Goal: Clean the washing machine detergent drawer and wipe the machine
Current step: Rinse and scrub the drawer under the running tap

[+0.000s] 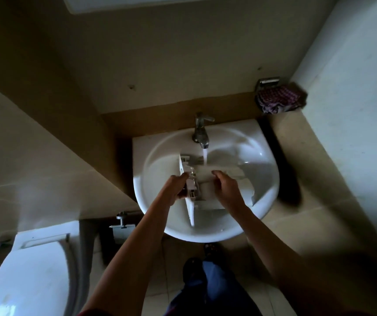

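You held the drawer point(208, 195) in the sink point(205, 232), lying across the middle of the bowl, with its front panel toward the left rim and its body reaching toward the right rim. The back part sat under the stream from the tap point(201, 131) at the sink's back edge.

Your left hand point(177, 188) gripped the front panel, fingers curled round its edge. Your right hand point(225, 185) lay on the open compartments with bent fingers; whether it pinched a wall or only rubbed could not be told.

The drawer looked like white moulded plastic: a flat front panel, thin dividing walls and small fittings near the panel. I judge it light and stiff, but slick when wet and likely soapy. The thin walls and the fittings seemed the weak parts, apt to crack if twisted or knocked on the porcelain. The front panel, or a long outer side wall, looked the safest hold, with the other hand free to scrub.
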A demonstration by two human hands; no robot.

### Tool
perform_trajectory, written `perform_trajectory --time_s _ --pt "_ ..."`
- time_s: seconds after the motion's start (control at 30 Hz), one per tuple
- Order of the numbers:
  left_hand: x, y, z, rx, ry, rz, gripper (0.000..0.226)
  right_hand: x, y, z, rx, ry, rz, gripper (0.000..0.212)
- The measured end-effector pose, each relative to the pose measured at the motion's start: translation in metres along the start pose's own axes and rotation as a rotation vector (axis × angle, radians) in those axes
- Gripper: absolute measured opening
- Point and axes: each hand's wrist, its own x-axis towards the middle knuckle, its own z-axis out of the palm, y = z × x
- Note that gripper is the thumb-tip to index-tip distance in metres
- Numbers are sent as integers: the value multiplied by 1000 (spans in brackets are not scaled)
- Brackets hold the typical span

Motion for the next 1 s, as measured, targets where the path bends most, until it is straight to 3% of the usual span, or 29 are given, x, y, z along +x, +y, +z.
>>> perform_trajectory --time_s 0.07,0.23,0.3,0.4,0.47,0.53,0.63,0.7,0.77,0.83,1.0 --pt "0 0 0 9 11 9 25 3 7 5 -167 -38 -42 35" --pt "7 -1 3 121 91 75 37 -3 11 10 -499 -320 -166 58" --pt "1 2 3 179 147 105 38 -2 14 -4 -506 -292 -194 51" --pt "-7 3 -6 259 223 145 38 2 10 -22 -426 -85 -138 41" --pt "-8 2 -14 310 261 161 42 10 6 -23 -187 90 -51 50" --pt "-9 3 -21 378 312 162 52 29 5 -17 176 203 103 38" --pt "-9 2 -31 459 382 166 63 69 1 -7 615 86 536 15" --pt "-12 2 -34 480 384 165 63 87 -7 -2 976 -73 814 15" --pt "-13 0 -37 486 372 159 63 99 -15 3 1287 -104 959 23" --pt "-14 0 -38 483 367 156 64 111 -18 10 1388 -50 1005 27" --pt "-12 0 -37 532 347 171 65 128 -23 20 1350 -20 988 23"
